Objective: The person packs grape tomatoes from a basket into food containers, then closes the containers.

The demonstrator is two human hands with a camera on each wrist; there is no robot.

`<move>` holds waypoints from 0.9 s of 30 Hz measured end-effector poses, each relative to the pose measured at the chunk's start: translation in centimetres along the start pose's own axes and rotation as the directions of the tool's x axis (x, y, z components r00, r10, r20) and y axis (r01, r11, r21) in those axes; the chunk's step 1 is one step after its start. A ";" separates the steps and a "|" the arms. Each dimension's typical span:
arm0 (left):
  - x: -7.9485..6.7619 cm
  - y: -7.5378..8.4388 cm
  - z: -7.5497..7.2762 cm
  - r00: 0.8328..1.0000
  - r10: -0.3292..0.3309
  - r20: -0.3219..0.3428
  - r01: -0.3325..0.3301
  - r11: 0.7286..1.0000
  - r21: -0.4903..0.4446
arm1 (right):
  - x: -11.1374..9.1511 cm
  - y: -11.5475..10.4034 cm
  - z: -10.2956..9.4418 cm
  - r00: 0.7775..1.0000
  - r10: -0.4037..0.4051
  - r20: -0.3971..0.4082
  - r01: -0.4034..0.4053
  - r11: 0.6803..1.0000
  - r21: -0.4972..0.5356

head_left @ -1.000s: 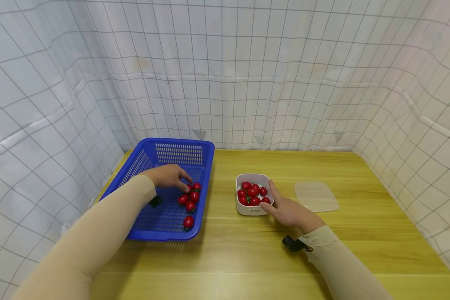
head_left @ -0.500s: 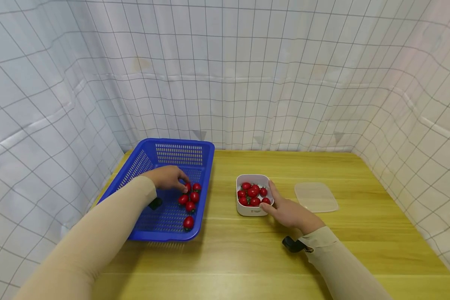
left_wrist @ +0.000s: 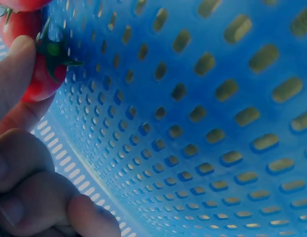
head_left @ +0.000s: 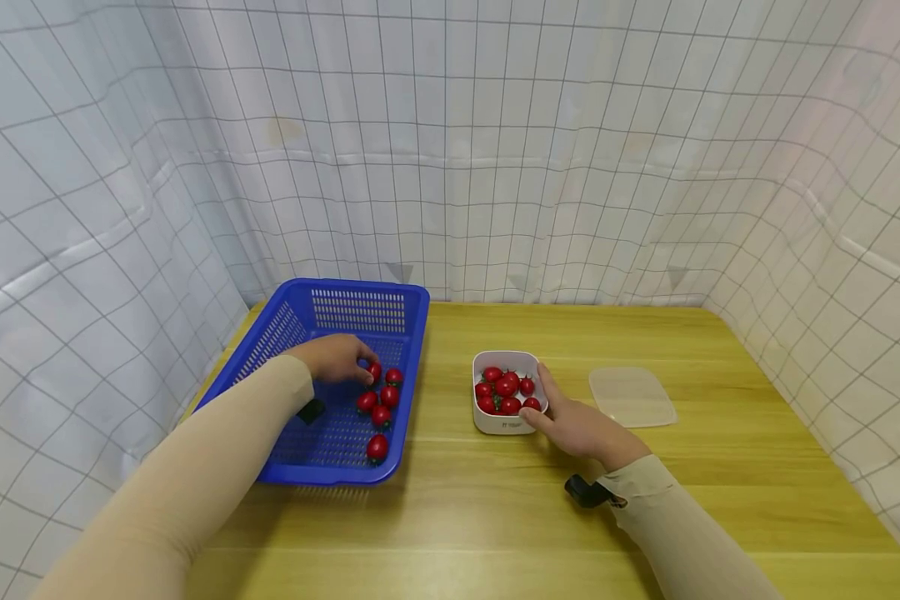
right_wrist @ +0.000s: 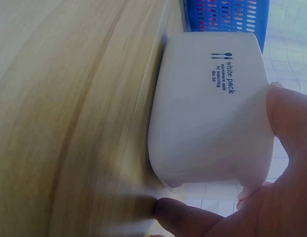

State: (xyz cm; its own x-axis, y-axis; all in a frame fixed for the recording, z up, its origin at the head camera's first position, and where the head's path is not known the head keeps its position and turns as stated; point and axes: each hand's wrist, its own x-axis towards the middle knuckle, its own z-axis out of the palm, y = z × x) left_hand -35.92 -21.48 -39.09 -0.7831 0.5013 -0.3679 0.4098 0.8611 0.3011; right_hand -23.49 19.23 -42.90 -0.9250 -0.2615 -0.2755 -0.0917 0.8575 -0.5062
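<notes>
In the head view a blue plastic basket [head_left: 416, 333] holds several red cherry tomatoes [head_left: 367, 402] along its right side. My left hand [head_left: 335, 357] is inside it, pinching one cherry tomato [head_left: 375, 372] between thumb and finger. The left wrist view shows that tomato [left_wrist: 43, 81] with its green stalk, the other fingers curled below. A small white food container [head_left: 499, 425] with several tomatoes inside stands right of the basket. My right hand [head_left: 581, 429] grips its right side, thumb at the front rim. Printed text marks the container's wall [right_wrist: 207, 118] in the right wrist view.
A translucent flat lid [head_left: 632, 397] lies on the wooden table [head_left: 465, 517], right of the container. White grid-patterned curtains [head_left: 495, 167] surround the table at the back and sides. A dark wrist device [head_left: 587, 490] sits at the right cuff.
My left fingers have closed on a cherry tomato and drawn it slightly left, away from the tomato beside it. The right hand and the container stay where they were.
</notes>
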 end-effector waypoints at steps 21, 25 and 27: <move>0.4 0.1 0.7 1.000 -0.003 0.018 0.002 0.999 0.040 | -0.2 -0.1 0.0 1.000 -0.012 0.003 0.012 1.000 -0.005; 0.4 0.1 0.7 1.000 -0.010 0.025 0.009 0.999 0.039 | -0.1 0.0 0.0 1.000 -0.011 0.004 0.011 1.000 0.000; 0.3 0.1 0.7 0.999 -0.018 0.027 0.017 0.999 0.035 | -0.1 0.0 0.0 1.000 -0.013 0.003 0.013 1.000 0.005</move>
State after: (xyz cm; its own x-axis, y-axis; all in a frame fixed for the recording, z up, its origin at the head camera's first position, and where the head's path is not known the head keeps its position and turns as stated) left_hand -35.82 -21.15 -39.77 -0.7775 0.4878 -0.3969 0.4123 0.8720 0.2641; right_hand -23.42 19.23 -42.85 -0.9226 -0.2740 -0.2716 -0.1019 0.8521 -0.5134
